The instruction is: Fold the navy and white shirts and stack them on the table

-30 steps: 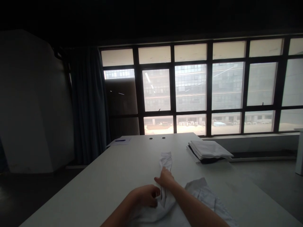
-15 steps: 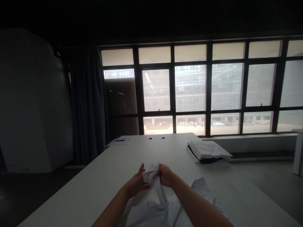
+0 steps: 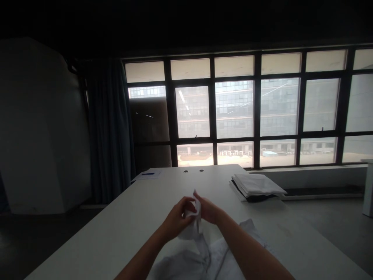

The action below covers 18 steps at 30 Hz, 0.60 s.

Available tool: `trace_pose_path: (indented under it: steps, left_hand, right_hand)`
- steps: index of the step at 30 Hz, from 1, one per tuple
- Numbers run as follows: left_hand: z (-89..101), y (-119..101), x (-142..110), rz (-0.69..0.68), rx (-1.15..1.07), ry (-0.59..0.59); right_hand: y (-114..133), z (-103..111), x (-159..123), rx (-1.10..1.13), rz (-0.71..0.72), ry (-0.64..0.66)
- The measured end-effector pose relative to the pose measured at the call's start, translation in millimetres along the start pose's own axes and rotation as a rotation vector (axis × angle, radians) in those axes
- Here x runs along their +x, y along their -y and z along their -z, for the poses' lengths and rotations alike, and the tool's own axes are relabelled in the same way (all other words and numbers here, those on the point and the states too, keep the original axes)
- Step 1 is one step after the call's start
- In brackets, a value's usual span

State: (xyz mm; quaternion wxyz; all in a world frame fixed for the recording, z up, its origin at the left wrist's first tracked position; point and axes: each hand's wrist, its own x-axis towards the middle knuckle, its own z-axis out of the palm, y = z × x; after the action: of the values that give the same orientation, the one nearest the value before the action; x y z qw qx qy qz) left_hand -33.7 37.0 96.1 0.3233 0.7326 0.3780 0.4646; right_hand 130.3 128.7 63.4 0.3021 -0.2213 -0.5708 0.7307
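Note:
A white garment (image 3: 183, 266), which looks like a shirt, lies crumpled on the near part of the white table (image 3: 122, 229). A narrow end of it, shaped like a sleeve with its cuff (image 3: 198, 206), is lifted off the tabletop. My left hand (image 3: 176, 218) pinches this end from the left, thumb and fingers curled round its edge. From the other side my right hand (image 3: 209, 210) grips the same cloth, its fingertips partly hidden behind it. My right forearm covers part of the garment, and its lower portion runs out of the picture.
A folded stack of white and black cloth (image 3: 256, 184) rests near the table's right edge. Far left lie a paper sheet (image 3: 155, 175) and a blue pen (image 3: 148, 174). Two round inserts sit near the far edge. Windows and a dark curtain (image 3: 109, 132) stand beyond.
My hands have raised the narrow end of the garment from the tabletop. My left hand, spread open half a second ago, has closed on the cloth opposite my right hand.

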Motion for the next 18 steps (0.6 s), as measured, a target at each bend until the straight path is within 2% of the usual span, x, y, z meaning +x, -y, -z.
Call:
trace_pose_path:
  steps: [2, 4, 7, 10, 12, 15, 16, 18]
  left_hand:
    - [-3.1, -12.0, -5.5, 0.002, 0.039, 0.114]
    - [-3.1, -12.3, -9.7, 0.025, 0.059, 0.14]
    - [7.0, 5.1, -14.9, 0.102, 0.074, 0.081]
    - [29.1, 30.1, -24.2, 0.268, 0.137, 0.046]
    - [46.4, 44.1, -34.1, 0.438, 0.214, 0.2]
    - [66.4, 57.3, -51.1, 0.67, 0.335, 0.561]
    - [70.1, 59.8, -56.2, 0.702, 0.364, 0.631]
    - [73.2, 62.6, -64.0, 0.696, 0.405, 0.681]
  right_hand:
    - [8.2, -0.8, 1.5, -0.092, 0.059, -0.045]
    - [15.8, -0.3, 2.0, -0.182, 0.079, -0.071]
    - [27.1, 1.5, 2.6, -0.299, 0.128, -0.174]
    - [39.2, 3.0, 3.7, -0.398, 0.206, -0.317]
    - [47.5, 3.7, 4.0, -0.491, 0.231, -0.387]
    - [58.2, 4.3, 2.3, -0.685, 0.228, -0.484]
    - [60.5, 4.2, 0.7, -0.762, 0.221, -0.519]
    - [62.4, 3.1, -3.7, -0.928, 0.193, -0.567]
